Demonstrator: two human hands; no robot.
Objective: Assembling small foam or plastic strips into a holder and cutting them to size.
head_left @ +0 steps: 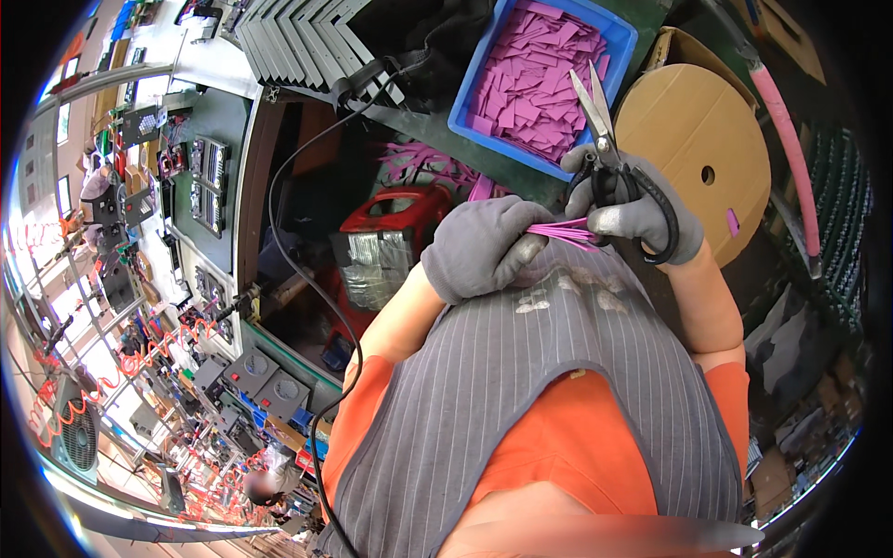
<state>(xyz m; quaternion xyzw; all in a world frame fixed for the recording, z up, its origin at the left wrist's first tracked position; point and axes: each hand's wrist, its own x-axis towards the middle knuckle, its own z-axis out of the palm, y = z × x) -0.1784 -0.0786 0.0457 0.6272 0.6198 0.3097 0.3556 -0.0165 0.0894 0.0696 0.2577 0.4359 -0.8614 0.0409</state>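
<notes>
Both my hands wear grey gloves and meet in front of the striped apron. A small bundle of thin purple strips [564, 232] is pinched in my left hand [484, 244], fanning out toward the right. My right hand [642, 209] is closed around scissors [600, 126] with black handles; their blades point up and away from me, slightly apart. The right thumb lies near the free ends of the strips; whether it touches them I cannot tell. Just beyond the scissors stands a blue bin [463, 98] heaped with short purple pieces [535, 79].
A round cardboard disc [693, 139] with a centre hole lies at right, a purple scrap [733, 222] on it. Longer purple strips [423, 163] lie beyond my left hand, near a red container [395, 209]. A black cable [274, 200] hangs at left. Grey metal brackets [298, 42] are stacked at far left.
</notes>
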